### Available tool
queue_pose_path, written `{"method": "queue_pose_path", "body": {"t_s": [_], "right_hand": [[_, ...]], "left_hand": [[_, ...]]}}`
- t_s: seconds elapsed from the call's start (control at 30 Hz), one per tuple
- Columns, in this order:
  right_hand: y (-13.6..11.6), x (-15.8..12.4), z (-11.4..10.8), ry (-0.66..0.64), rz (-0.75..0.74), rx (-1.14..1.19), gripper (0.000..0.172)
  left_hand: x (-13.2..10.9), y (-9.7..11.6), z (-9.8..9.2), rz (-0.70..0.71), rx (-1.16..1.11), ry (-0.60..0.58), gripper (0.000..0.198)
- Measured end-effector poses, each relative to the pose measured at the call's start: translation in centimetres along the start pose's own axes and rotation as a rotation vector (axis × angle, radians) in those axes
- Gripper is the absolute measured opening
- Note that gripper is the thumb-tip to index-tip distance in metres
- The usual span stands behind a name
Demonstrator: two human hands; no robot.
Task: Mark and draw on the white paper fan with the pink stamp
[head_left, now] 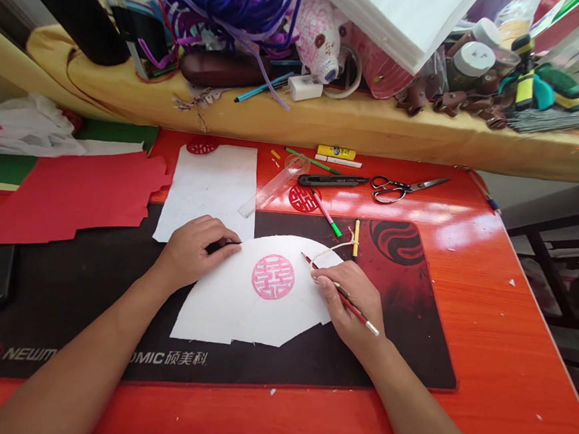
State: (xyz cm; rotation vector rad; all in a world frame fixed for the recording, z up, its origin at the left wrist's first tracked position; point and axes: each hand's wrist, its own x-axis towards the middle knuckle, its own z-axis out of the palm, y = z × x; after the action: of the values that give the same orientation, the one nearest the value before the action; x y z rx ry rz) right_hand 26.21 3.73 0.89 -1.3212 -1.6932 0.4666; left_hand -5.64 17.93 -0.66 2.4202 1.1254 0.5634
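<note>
A white fan-shaped piece of paper (222, 312) with a curved top edge lies on the black mat. It bears a round pink-red pattern (273, 277) near its middle. At its upper left edge, my left hand (194, 253) is closed, with thumb and fingers pinching the paper's rim. My right hand (353, 302) grips a red-and-black pencil (359, 315) over the paper's right side, the point directed up and left. A cream string (332, 247) loops from the pencil by my fingers toward a small yellow stick (356, 239).
The dark desk mat (302, 372) covers much of the red table (487, 313). Behind the paper lie a clear ruler (274, 186), a utility knife (332, 181), scissors (407, 188) and a pink-and-green pen (327, 213). Red paper (81, 194) is at left; a cluttered shelf (257, 114) runs along the back.
</note>
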Motion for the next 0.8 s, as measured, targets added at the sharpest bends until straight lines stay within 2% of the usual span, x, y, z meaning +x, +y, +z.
{"method": "queue_pose_path", "body": {"t_s": [0.8], "right_hand": [[0.02,0.05,0.03,-0.002,-0.012,-0.012,0.016]], "left_hand": [[0.00,0.07,0.04,0.022,0.008,0.021,0.027]]}}
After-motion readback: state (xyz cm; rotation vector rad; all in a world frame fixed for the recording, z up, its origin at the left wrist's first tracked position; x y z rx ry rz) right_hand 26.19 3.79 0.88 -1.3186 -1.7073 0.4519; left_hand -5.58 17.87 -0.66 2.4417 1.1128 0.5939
